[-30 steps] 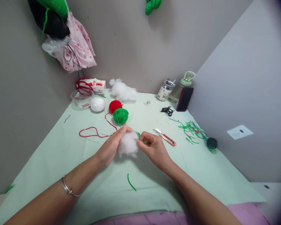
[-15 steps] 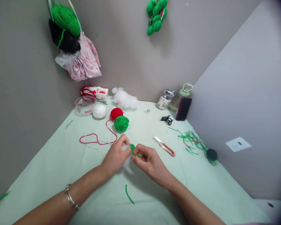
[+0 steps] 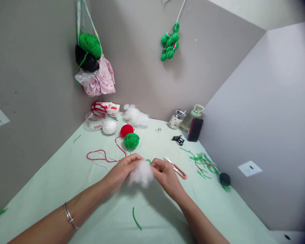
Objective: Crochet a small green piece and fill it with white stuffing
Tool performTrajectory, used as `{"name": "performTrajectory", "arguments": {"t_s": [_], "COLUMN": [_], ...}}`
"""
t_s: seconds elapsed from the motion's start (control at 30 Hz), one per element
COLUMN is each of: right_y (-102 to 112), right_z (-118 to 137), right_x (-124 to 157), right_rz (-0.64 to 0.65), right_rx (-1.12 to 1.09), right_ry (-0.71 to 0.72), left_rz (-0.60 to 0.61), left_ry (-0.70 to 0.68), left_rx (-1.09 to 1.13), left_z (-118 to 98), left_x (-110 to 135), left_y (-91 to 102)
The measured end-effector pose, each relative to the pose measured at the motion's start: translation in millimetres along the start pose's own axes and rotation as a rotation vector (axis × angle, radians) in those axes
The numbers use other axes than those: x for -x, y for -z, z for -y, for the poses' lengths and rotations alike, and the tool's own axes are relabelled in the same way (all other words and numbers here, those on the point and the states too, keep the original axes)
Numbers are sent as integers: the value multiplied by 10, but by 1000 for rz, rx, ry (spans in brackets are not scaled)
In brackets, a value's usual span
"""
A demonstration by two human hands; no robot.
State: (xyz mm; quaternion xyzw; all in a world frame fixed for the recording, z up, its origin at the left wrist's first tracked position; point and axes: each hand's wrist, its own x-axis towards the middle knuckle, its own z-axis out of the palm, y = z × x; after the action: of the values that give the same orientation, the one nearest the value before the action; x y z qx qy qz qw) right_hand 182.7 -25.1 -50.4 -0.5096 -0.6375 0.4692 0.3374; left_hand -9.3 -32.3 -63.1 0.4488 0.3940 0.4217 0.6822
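Note:
My left hand (image 3: pixel 125 169) is closed on a loose tuft of white fibre stuffing (image 3: pixel 141 174), held above the table. Opposite it, my right hand (image 3: pixel 165 174) pinches a small green yarn piece (image 3: pixel 148 161), which shows just behind the tuft and is mostly hidden. Just beyond my right hand lie the thread snips (image 3: pixel 179 170) with orange handles. A green yarn ball (image 3: pixel 131 141) rests past my left fingertips, touching a red yarn ball (image 3: pixel 126 130). A short green yarn strand (image 3: pixel 136 219) lies on the table nearer to me.
Further back are a white yarn ball (image 3: pixel 109 127), a clear plastic tub (image 3: pixel 91 122), more stuffing (image 3: pixel 136 116), a pen cup (image 3: pixel 176 120), a bottle (image 3: pixel 188 122) and a phone (image 3: pixel 195 130). Yarn scraps (image 3: pixel 203 162) lie at right beside a black roll (image 3: pixel 225 179). A black claw clip (image 3: pixel 178 139) lies nearby.
The stuffing tuft, earlier mostly behind my left hand, now shows fully between both hands. The green piece has turned behind it. My view has tilted upward.

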Motion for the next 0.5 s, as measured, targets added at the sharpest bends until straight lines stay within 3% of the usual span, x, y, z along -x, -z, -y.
{"name": "performTrajectory", "arguments": {"t_s": [0.3,0.5], "right_y": [20,-36], "right_z": [-21,55], "right_x": [14,102], "right_rz": [117,136], "right_rx": [-47,87], "right_ry": [-53,29], "left_rz": [-40,-148], "left_ry": [-16,-32], "left_rx": [-25,-3], "left_z": [150,298], "left_x": [-65,-123], "left_y": [-8,-66]}}
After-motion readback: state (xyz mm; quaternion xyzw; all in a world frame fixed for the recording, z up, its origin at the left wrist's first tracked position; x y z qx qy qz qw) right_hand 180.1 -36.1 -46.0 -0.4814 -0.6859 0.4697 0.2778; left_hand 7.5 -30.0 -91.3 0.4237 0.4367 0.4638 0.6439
